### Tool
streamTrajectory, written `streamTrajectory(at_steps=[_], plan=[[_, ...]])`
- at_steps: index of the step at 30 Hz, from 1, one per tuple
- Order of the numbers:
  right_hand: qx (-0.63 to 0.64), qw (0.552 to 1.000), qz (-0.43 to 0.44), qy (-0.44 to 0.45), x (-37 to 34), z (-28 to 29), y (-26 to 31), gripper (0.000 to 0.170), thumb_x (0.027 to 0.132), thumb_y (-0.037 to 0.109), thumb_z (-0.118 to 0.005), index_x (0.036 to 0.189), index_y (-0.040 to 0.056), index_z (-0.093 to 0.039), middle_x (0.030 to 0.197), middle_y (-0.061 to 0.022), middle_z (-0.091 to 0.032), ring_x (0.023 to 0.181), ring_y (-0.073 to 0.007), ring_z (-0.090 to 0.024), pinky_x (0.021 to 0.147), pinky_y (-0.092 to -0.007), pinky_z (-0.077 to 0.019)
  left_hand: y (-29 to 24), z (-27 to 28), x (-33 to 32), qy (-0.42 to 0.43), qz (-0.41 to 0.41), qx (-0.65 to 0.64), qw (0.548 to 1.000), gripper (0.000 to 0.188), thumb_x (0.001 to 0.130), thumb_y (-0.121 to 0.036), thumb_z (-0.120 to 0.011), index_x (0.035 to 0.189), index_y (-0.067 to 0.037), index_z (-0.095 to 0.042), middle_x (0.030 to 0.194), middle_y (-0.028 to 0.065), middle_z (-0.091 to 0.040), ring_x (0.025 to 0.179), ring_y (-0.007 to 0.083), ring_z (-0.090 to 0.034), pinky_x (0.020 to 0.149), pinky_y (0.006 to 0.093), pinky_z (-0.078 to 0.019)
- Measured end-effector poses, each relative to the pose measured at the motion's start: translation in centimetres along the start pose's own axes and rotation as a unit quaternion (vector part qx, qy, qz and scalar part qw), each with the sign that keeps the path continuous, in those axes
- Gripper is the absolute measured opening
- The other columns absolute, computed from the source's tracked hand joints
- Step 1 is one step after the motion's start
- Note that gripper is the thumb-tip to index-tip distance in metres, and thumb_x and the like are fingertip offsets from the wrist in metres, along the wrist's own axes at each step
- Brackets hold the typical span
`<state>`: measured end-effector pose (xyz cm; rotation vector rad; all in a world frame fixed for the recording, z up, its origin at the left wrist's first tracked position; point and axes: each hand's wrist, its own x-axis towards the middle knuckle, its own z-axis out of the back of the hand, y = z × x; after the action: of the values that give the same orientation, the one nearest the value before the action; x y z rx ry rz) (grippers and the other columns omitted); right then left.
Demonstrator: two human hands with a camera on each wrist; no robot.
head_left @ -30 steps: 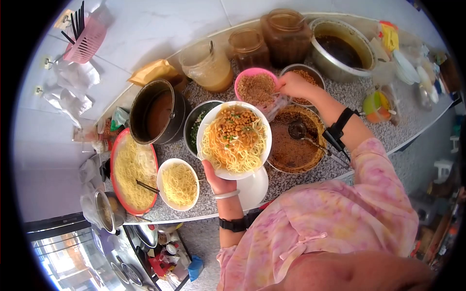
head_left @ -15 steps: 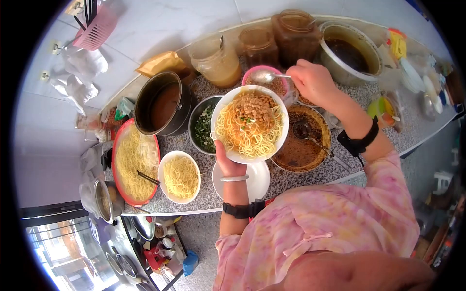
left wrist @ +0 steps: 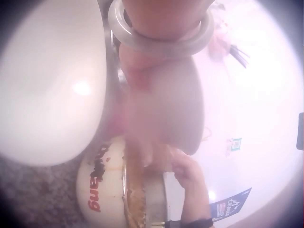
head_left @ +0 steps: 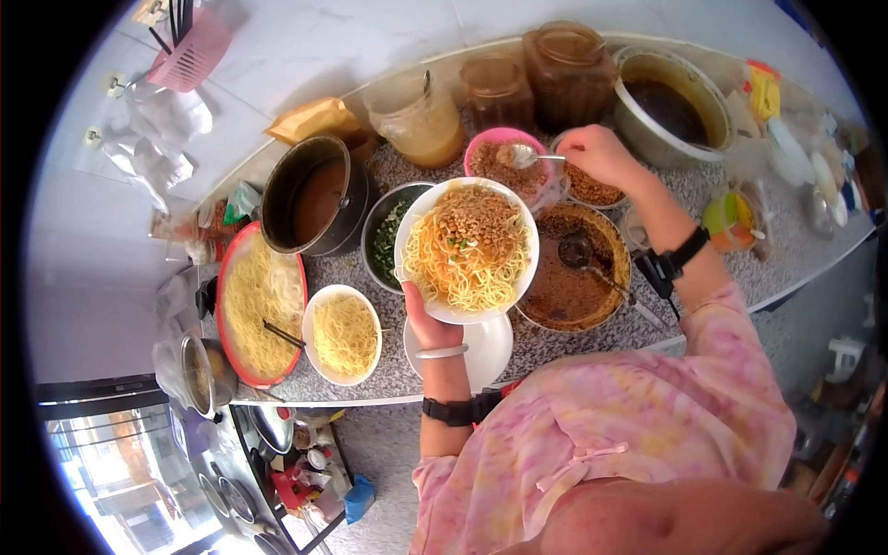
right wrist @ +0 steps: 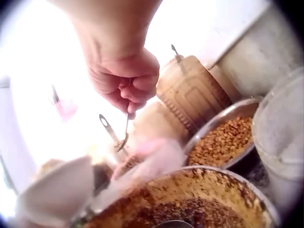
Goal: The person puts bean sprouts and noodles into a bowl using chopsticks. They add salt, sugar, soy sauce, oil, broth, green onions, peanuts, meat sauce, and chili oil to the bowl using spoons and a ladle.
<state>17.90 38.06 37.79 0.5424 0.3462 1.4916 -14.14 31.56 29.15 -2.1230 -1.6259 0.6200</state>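
In the head view my left hand [head_left: 433,319] holds up a white bowl [head_left: 407,289] of noodles, thumb at its rim. Brown crumbly topping [head_left: 481,211] and a few green bits lie on the noodles. My right hand [head_left: 599,154] grips a metal spoon [head_left: 524,156] by its handle, the spoon's bowl above a pink bowl [head_left: 479,140] of brown crumbs. The right wrist view shows the fingers [right wrist: 137,90] curled round the spoon handle [right wrist: 127,122]. In the left wrist view the held bowl [left wrist: 183,109] is blurred, partly hidden by the hand.
A pot of dark sauce [head_left: 606,310] with a ladle stands right of the held bowl, chopped greens [head_left: 387,242] left of it. A second noodle bowl [head_left: 344,335], a red-rimmed noodle tray [head_left: 259,305] and a white plate [head_left: 486,356] are nearer. Jars [head_left: 569,79] line the wall.
The spoon came up from the pink bowl, passed over near the noodles, and is back above the pink bowl. Brown crumbs now cover the beans on the noodles.
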Motion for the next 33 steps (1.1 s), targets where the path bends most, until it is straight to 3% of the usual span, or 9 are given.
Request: streamTrajectory(at_steps=[3, 5, 8, 14, 16, 19, 23, 28, 33], plan=[[0.136, 0.989, 0.045, 0.036, -1.6, 1.4, 2.1, 0.015, 0.075, 0.012, -0.055, 0.082, 0.0058, -0.066, 0.081, -0.0142, -0.063, 0.077, -0.0303, -0.06, 0.069, -0.0374, -0.0469, 0.4, 0.1, 0.3, -0.006, 0.004, -0.015, 1.0, 0.063, 0.089, -0.044, -0.043, 0.135, -0.004, -0.028, 0.134, 0.0129, -0.037, 0.121, 0.0285, -0.039, 0.1, 0.0413, -0.0338], [0.003, 0.993, 0.105, -0.055, -1.9, 1.2, 2.3, 0.012, 0.076, 0.009, -0.055, 0.082, 0.0015, -0.062, 0.079, -0.0132, -0.061, 0.073, -0.0282, -0.058, 0.066, -0.0354, -0.0456, 0.5, -0.5, 0.2, -0.006, 0.0, -0.01, 1.0, 0.062, 0.089, -0.044, -0.043, 0.135, -0.004, -0.028, 0.134, 0.0129, -0.037, 0.121, 0.0285, -0.039, 0.1, 0.0414, -0.0337], [-0.07, 0.991, 0.11, -0.033, -1.5, -0.9, -0.2, 0.014, 0.078, 0.012, -0.054, 0.086, 0.0035, -0.062, 0.08, -0.0119, -0.058, 0.076, -0.0288, -0.057, 0.068, -0.036, -0.0452, 0.3, -1.4, -0.3, 0.005, 0.01, -0.007, 1.0, 0.063, 0.089, -0.044, -0.043, 0.135, -0.004, -0.028, 0.134, 0.0129, -0.037, 0.12, 0.029, -0.04, 0.1, 0.0416, -0.0336], [-0.13, 0.99, -0.004, -0.049, -12.5, 3.3, 1.5, 0.019, 0.079, 0.025, -0.054, 0.082, 0.008, -0.062, 0.087, -0.0116, -0.059, 0.079, -0.0309, -0.057, 0.066, -0.0406, -0.0456, -2.0, -1.4, -3.3, 0.005, 0.013, 0.005, 1.0, 0.065, 0.087, -0.046, -0.043, 0.134, -0.003, -0.029, 0.133, 0.0149, -0.038, 0.119, 0.03, -0.041, 0.098, 0.0421, -0.0357], [-0.185, 0.97, -0.059, 0.144, -17.1, 3.3, 1.1, 0.024, 0.077, 0.029, -0.057, 0.079, 0.0055, -0.061, 0.078, -0.015, -0.059, 0.075, -0.0327, -0.058, 0.064, -0.0423, -0.0452, -3.1, -1.2, -4.9, 0.0, 0.006, 0.018, 1.0, 0.067, 0.086, -0.047, -0.043, 0.134, -0.003, -0.028, 0.133, 0.0149, -0.038, 0.119, 0.03, -0.041, 0.098, 0.0419, -0.0361], [-0.191, 0.957, -0.133, 0.174, -22.5, 0.5, 0.0, 0.027, 0.075, 0.031, -0.059, 0.075, 0.0035, -0.059, 0.07, -0.0181, -0.058, 0.07, -0.0357, -0.057, 0.062, -0.0443, -0.0447, -4.6, 0.6, -7.0, 0.007, -0.013, 0.042, 0.999, 0.067, 0.087, -0.046, -0.043, 0.135, -0.003, -0.026, 0.133, 0.015, -0.037, 0.119, 0.0297, -0.041, 0.098, 0.042, -0.0367], [-0.045, 0.99, -0.118, 0.065, -25.2, -2.4, -0.6, 0.023, 0.074, 0.028, -0.058, 0.076, 0.005, -0.058, 0.069, -0.0175, -0.058, 0.069, -0.0371, -0.057, 0.062, -0.0462, -0.0443, -6.6, 2.3, -10.0, -0.007, -0.029, 0.07, 0.997, 0.069, 0.086, -0.047, -0.045, 0.135, -0.003, -0.025, 0.134, 0.0147, -0.035, 0.12, 0.0296, -0.04, 0.098, 0.0422, -0.0367], [-0.288, 0.952, -0.098, -0.022, -26.6, -0.7, 4.8, 0.018, 0.074, 0.013, -0.054, 0.092, 0.0123, -0.056, 0.073, -0.0137, -0.061, 0.066, -0.034, -0.059, 0.057, -0.0445, -0.0459, -7.6, 4.2, -13.1, -0.014, -0.036, 0.078, 0.996, 0.071, 0.085, -0.047, -0.046, 0.136, -0.003, -0.023, 0.135, 0.0146, -0.034, 0.12, 0.0297, -0.039, 0.099, 0.0428, -0.0355], [-0.35, 0.927, -0.111, 0.081, -27.6, -0.8, 6.3, 0.023, 0.073, 0.009, -0.052, 0.095, 0.0149, -0.055, 0.072, -0.0135, -0.061, 0.068, -0.033, -0.06, 0.056, -0.0432, -0.0466, -8.5, 6.0, -15.3, -0.016, -0.019, 0.051, 0.998, 0.069, 0.086, -0.046, -0.045, 0.136, -0.003, -0.024, 0.135, 0.0145, -0.035, 0.12, 0.0296, -0.039, 0.099, 0.0431, -0.0352]])
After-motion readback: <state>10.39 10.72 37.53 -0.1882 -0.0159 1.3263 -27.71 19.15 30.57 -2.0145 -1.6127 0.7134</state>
